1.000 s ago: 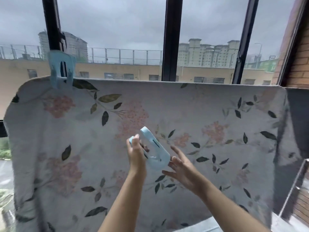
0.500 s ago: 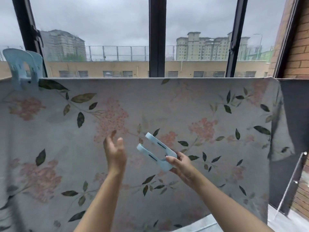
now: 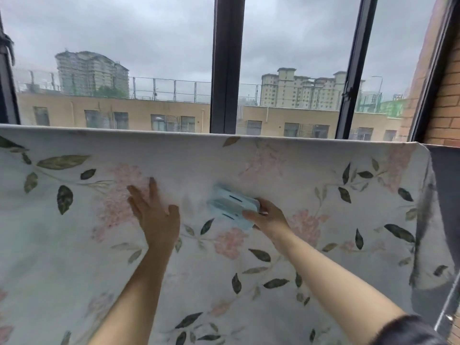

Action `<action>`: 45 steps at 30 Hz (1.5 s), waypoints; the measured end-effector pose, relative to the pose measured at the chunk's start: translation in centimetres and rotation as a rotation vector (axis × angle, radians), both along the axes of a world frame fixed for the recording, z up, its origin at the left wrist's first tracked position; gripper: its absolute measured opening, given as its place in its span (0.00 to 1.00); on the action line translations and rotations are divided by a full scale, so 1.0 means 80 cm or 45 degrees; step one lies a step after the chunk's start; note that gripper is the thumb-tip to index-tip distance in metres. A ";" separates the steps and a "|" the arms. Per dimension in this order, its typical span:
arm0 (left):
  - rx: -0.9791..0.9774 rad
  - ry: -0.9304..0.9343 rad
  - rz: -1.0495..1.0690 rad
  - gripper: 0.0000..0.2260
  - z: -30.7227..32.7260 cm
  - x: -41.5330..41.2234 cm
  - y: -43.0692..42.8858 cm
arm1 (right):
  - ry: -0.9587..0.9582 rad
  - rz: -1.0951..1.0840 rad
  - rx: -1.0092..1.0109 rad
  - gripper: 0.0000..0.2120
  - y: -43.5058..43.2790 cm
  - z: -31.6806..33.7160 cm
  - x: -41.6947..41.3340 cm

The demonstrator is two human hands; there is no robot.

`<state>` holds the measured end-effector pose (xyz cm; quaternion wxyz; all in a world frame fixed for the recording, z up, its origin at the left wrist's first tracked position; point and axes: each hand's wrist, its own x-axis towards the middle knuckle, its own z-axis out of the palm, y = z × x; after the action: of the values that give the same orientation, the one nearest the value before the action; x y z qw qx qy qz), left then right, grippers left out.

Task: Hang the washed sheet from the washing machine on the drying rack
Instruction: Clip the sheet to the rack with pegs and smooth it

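Right now the floral sheet [image 3: 323, 175] hangs folded over the top rail of the drying rack, in front of the window. The rail itself is hidden under the fold, so I can only judge its line from the straight upper edge of the cloth. The person's left hand [image 3: 155, 217] lies flat against the fabric, fingers straight and spread, gripping nothing. The right hand [image 3: 270, 219] has its fingers curled round one end of a large pale-blue clip [image 3: 230, 205]. The clip is blurred and sits well below the upper edge, its prongs seemingly pointing left towards the other hand. Whether it touches the cloth I cannot tell.

As I read it, the draping is done and the step in hand is pegging the sheet down. To do it well, I would turn the clip so its open mouth faces downward and lift it above the fold. Then I would push it straight down over the rail so both layers are caught between the prongs. The flat left hand is useful here: pressing the fabric smooth just beside the spot would stop a crease being trapped. A place towards the right end seems sensible, near the corner that droops beside the dark cloth [image 3: 445, 185], since a draught would lift that edge first. Seat it fully, because a half-seated clip on damp fabric may slide off.
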<state>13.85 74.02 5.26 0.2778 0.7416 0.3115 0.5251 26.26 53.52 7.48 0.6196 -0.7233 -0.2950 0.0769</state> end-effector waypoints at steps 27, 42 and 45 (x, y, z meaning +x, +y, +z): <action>-0.013 0.521 -0.695 0.19 -0.070 0.462 -0.398 | 0.066 -0.742 -0.010 0.31 -0.424 -0.034 0.464; 0.599 0.394 -0.661 0.12 0.021 0.485 -0.490 | -0.236 -1.041 0.055 0.37 -0.529 -0.033 0.475; 0.915 0.212 -0.586 0.10 0.070 0.491 -0.498 | -0.428 -0.988 0.156 0.37 -0.550 0.003 0.472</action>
<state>53.17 34.22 10.85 0.0858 0.8812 -0.0432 0.4628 64.05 9.48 7.73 0.5877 -0.7451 -0.1019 -0.2984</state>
